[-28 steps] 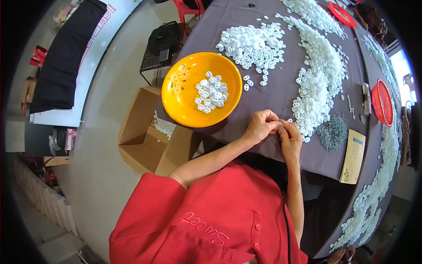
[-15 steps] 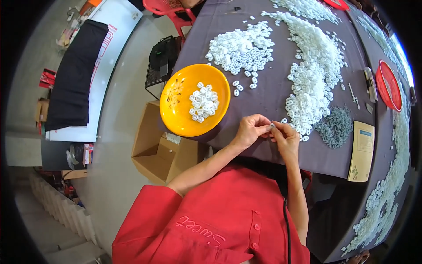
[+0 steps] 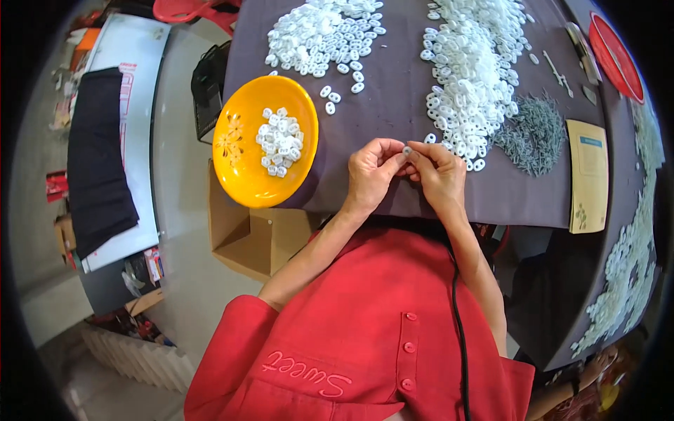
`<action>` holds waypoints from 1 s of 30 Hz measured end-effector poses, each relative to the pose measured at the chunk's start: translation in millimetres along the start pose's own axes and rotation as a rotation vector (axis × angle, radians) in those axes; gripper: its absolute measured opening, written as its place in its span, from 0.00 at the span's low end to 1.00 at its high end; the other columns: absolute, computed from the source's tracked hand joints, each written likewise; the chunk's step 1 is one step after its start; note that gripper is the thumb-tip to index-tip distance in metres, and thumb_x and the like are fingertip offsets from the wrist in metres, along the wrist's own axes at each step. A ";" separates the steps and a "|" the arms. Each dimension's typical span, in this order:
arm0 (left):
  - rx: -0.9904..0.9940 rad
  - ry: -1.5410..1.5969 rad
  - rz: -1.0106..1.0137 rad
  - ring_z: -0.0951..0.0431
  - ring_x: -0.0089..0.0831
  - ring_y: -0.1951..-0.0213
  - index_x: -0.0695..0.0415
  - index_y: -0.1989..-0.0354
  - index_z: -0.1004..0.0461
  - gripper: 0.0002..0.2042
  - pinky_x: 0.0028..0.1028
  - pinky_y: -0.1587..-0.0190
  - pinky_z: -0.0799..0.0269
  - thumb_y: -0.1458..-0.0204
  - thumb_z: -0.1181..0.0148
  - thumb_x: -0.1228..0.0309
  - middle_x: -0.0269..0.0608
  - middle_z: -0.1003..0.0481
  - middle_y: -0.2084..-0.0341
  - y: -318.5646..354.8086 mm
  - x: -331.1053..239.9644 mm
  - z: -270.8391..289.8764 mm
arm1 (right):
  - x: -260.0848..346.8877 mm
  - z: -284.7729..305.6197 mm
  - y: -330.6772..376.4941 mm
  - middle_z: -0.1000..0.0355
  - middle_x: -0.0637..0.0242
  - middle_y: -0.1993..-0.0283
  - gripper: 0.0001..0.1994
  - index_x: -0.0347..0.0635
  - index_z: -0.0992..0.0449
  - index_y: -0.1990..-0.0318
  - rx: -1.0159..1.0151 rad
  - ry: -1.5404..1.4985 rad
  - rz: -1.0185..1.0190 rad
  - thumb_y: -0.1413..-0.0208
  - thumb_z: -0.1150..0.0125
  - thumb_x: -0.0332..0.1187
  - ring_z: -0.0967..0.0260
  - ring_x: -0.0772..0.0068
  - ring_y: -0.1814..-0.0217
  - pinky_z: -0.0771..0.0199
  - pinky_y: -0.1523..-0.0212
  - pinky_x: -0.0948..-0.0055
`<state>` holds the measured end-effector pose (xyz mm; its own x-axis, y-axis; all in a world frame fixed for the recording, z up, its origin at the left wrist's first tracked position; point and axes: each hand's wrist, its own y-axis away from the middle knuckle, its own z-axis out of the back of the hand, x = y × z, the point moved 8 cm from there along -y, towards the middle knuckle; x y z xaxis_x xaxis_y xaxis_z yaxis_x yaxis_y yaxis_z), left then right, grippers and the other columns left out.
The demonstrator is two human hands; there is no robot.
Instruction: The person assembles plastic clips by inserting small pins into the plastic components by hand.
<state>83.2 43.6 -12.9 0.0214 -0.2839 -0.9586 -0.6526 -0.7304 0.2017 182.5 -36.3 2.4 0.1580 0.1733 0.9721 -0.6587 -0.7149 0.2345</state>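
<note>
My left hand and my right hand meet at the near edge of the cloth-covered table. Thumbs and forefingers of both are closed on one small white plastic piece, mostly covered by the fingertips. Just beyond my right hand spreads a long heap of white oval plastic pieces with two holes. To its right lies a pile of small grey screw-like pins. On the left, a yellow bowl with a flower pattern carries a small cluster of white pieces.
A second heap of white pieces lies beyond the bowl. Right of the pins are a tan booklet, a knife-like tool and a red basket. Below the bowl stands an open cardboard box. A person's arm shows at lower right.
The whole view has shifted, so table and bowl sit higher and farther left in the picture. Both hands still pinch the small piece together, its end now showing between the fingertips.
</note>
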 end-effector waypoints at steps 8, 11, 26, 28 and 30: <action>-0.051 -0.005 -0.061 0.26 0.20 0.75 0.65 0.66 0.31 0.05 0.18 0.71 0.27 0.51 0.45 0.79 0.39 0.26 0.74 0.4 0.4 1.2 | -8.0 -1.1 6.0 0.28 0.69 0.78 0.06 0.34 0.23 0.65 -0.131 0.008 -0.020 0.49 0.44 0.24 0.33 0.85 0.80 0.34 0.79 0.87; -0.070 0.063 -0.039 0.26 0.19 0.77 0.66 0.69 0.30 0.02 0.18 0.74 0.27 0.51 0.46 0.81 0.36 0.27 0.77 0.9 0.6 1.3 | -15.0 -0.6 4.6 0.28 0.68 0.77 0.06 0.34 0.24 0.64 -0.151 -0.052 -0.070 0.49 0.44 0.24 0.33 0.84 0.80 0.33 0.79 0.87; -0.019 0.067 0.001 0.25 0.20 0.75 0.66 0.65 0.30 0.06 0.19 0.72 0.26 0.51 0.44 0.79 0.38 0.26 0.75 -2.4 3.8 3.8 | -9.9 0.0 1.4 0.27 0.70 0.75 0.07 0.34 0.24 0.64 -0.028 -0.090 -0.011 0.51 0.42 0.25 0.32 0.85 0.77 0.31 0.77 0.86; -0.022 0.051 -0.001 0.25 0.20 0.75 0.66 0.65 0.30 0.06 0.19 0.72 0.26 0.51 0.44 0.79 0.38 0.26 0.75 -2.4 3.1 4.0 | -9.7 0.6 1.5 0.27 0.70 0.75 0.07 0.34 0.24 0.64 -0.016 -0.062 0.008 0.51 0.43 0.25 0.32 0.85 0.77 0.31 0.77 0.87; -0.019 0.034 -0.002 0.26 0.20 0.75 0.65 0.65 0.30 0.06 0.19 0.72 0.26 0.52 0.44 0.80 0.37 0.26 0.75 -2.5 2.9 2.7 | -11.4 1.2 1.3 0.27 0.70 0.75 0.07 0.33 0.25 0.64 -0.007 -0.051 0.002 0.51 0.42 0.24 0.32 0.86 0.76 0.31 0.77 0.86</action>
<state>82.9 46.3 -16.7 0.0484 -0.3035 -0.9516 -0.6378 -0.7426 0.2044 180.7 -40.0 -8.4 0.1936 0.1366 0.9715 -0.6642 -0.7106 0.2323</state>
